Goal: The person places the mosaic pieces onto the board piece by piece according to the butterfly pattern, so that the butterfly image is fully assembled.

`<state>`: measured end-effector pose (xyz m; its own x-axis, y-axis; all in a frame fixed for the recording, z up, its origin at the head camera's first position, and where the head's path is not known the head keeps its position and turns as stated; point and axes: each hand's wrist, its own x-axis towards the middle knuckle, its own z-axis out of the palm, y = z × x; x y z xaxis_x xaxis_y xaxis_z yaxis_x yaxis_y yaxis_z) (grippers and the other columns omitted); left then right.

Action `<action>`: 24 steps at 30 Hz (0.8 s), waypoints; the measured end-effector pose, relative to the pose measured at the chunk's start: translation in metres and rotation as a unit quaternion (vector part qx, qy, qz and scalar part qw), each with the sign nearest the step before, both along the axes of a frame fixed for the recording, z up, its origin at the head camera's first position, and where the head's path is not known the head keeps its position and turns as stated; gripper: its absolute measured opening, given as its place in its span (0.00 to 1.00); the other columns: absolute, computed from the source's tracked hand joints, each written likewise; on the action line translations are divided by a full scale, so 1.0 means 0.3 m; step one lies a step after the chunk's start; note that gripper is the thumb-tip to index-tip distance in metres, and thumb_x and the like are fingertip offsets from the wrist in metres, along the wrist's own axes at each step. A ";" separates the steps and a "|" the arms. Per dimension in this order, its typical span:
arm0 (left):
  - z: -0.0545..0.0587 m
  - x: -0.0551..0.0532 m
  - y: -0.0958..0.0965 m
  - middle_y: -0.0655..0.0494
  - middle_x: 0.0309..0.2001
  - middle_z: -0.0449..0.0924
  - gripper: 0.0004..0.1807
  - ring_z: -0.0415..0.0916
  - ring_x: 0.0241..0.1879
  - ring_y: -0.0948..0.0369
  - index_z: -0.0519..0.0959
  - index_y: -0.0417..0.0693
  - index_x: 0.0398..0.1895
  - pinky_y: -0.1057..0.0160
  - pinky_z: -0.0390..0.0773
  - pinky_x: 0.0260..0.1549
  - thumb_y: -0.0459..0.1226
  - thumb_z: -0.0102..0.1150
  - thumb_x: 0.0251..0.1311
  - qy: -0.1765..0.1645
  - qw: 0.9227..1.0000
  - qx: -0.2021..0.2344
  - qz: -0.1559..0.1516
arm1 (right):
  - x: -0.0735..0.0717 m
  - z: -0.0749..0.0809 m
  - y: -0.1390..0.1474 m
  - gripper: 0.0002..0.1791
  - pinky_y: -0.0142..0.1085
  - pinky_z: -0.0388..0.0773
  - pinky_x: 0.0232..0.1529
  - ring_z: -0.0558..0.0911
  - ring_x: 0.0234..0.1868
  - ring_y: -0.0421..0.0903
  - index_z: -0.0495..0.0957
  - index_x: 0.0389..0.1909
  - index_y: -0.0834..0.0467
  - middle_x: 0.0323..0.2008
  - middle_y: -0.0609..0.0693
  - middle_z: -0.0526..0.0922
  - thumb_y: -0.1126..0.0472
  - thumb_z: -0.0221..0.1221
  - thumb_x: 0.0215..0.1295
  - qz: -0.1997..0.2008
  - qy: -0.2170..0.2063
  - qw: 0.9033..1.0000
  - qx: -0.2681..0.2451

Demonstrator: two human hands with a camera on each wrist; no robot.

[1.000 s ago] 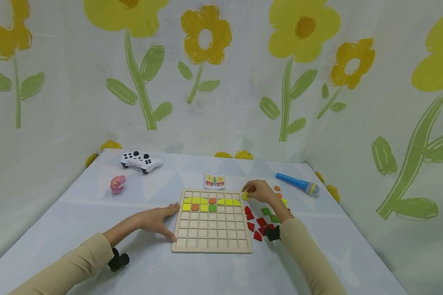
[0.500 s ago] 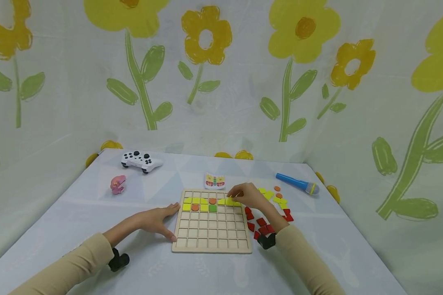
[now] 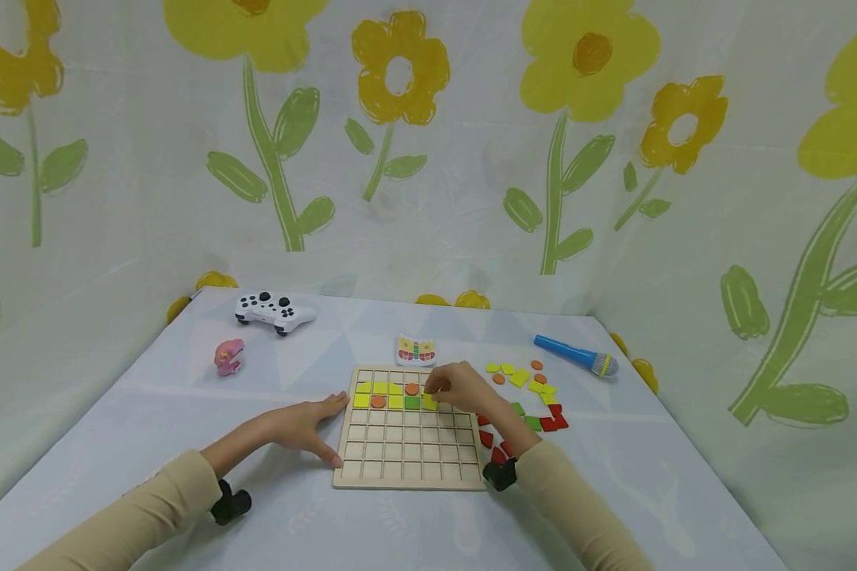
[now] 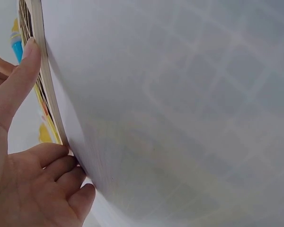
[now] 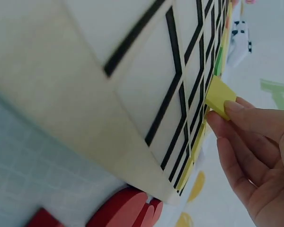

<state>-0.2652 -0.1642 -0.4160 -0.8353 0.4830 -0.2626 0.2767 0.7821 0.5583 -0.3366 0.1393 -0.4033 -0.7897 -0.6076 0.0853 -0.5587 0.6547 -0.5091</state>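
While the right hand (image 3: 464, 387) pinches a yellow square tile (image 5: 219, 95) tilted over the wooden grid board (image 3: 394, 451), whose left edge the spread left hand (image 3: 297, 425) touches, releasing the tile at that angle could leave it askew.

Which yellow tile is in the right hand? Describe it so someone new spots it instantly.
Start at the wooden grid board. Toward its far side, just right of the green tile set in it, find the right hand. It pinches the yellow tile, the only one held rather than lying flat like the other yellow pieces.
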 end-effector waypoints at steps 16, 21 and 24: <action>-0.006 -0.003 -0.003 0.40 0.74 0.48 0.59 0.44 0.73 0.43 0.54 0.38 0.74 0.43 0.51 0.68 0.52 0.76 0.42 0.002 1.000 0.000 -0.001 | 0.023 0.010 0.020 0.10 0.32 0.80 0.39 0.82 0.35 0.43 0.86 0.41 0.60 0.37 0.49 0.85 0.68 0.66 0.59 -0.014 0.017 0.999 0.032; -0.009 -0.003 -0.002 0.40 0.74 0.48 0.60 0.44 0.73 0.44 0.54 0.38 0.74 0.44 0.51 0.68 0.52 0.76 0.42 0.005 1.000 -0.003 0.000 | 0.022 0.019 0.066 0.10 0.34 0.80 0.40 0.81 0.37 0.44 0.85 0.42 0.59 0.37 0.49 0.85 0.68 0.66 0.58 -0.038 0.005 0.999 0.024; -0.010 -0.003 -0.003 0.40 0.74 0.48 0.60 0.44 0.73 0.44 0.54 0.37 0.74 0.44 0.51 0.68 0.52 0.76 0.42 0.007 1.000 -0.002 -0.002 | 0.017 0.018 0.103 0.11 0.33 0.79 0.41 0.80 0.38 0.44 0.85 0.43 0.58 0.38 0.48 0.85 0.68 0.66 0.59 -0.059 -0.006 0.998 0.026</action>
